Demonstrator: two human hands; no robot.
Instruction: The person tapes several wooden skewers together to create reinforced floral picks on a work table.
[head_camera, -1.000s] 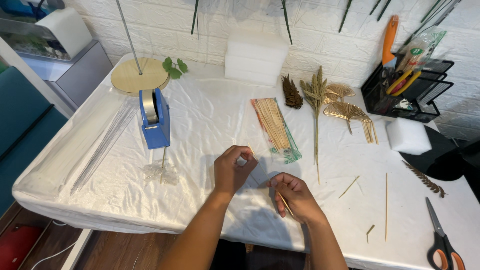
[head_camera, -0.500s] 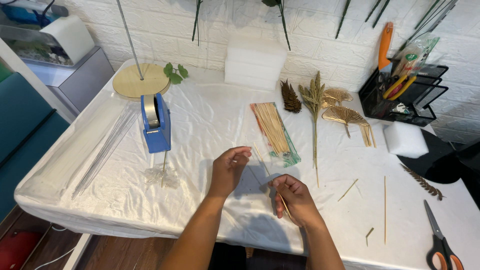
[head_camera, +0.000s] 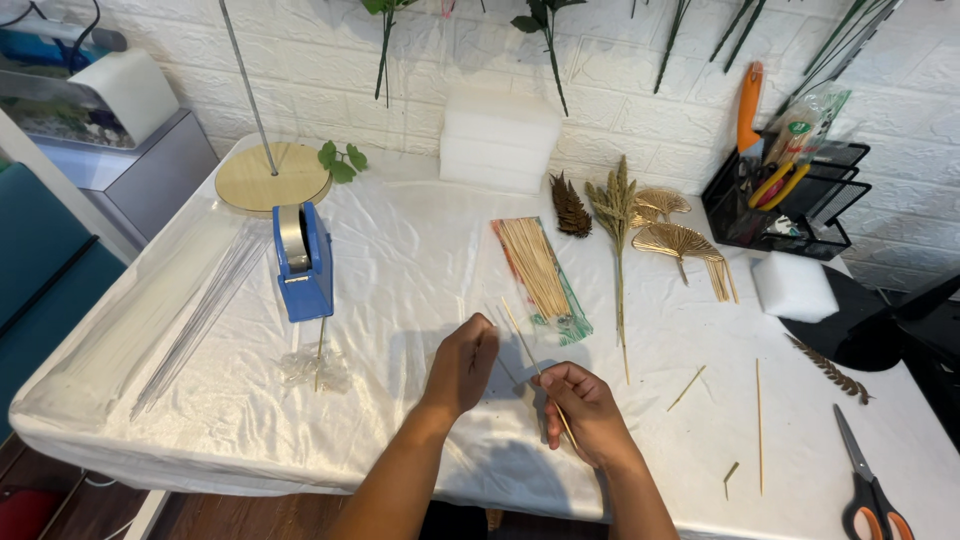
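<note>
Pinching a thin wooden skewer (head_camera: 528, 350) between right-hand fingers (head_camera: 552, 381).

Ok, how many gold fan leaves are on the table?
2: a smaller gold fan leaf near the wall, and a larger gold fan leaf just in front, beside the black organizer. None seems hidden.

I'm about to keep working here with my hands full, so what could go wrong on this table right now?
The thin wooden skewer pinched in the right hand points toward the left hand; it might poke a finger or snap. The orange-handled scissors lie near the table's front right edge and could get knocked off. Loose long wooden sticks beside them may roll away.
</note>
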